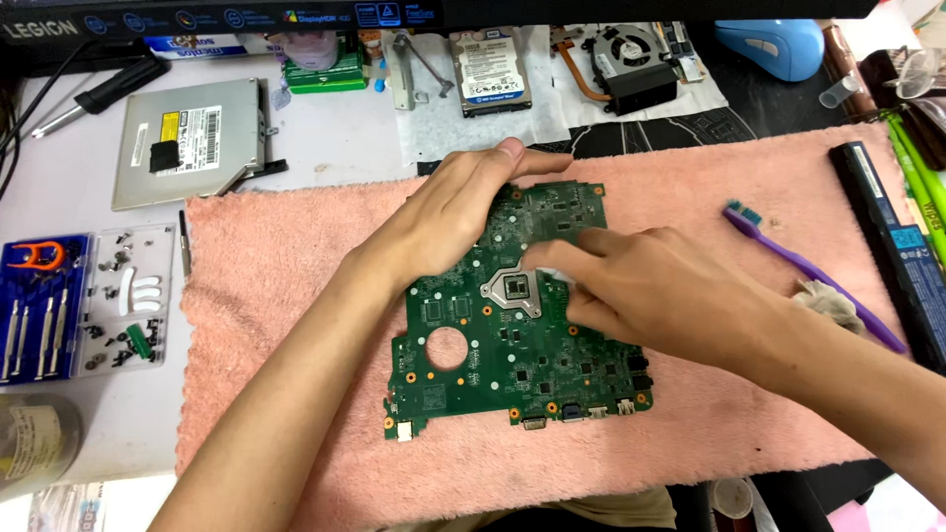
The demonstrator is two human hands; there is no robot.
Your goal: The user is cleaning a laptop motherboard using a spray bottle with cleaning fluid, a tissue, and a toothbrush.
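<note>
A green circuit board lies mid-frame on a pink towel spread over the counter. The left hand grips the board's upper edge, fingers closed around it. The right hand presses what looks like a small white wad beside the central chip, fingers pinched on it. A purple toothbrush lies right of centre.

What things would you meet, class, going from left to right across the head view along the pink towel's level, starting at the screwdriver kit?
Blue screwdriver kit → clear screw tray → pink towel → left hand → green circuit board → right hand → purple toothbrush → black battery pack.
</note>
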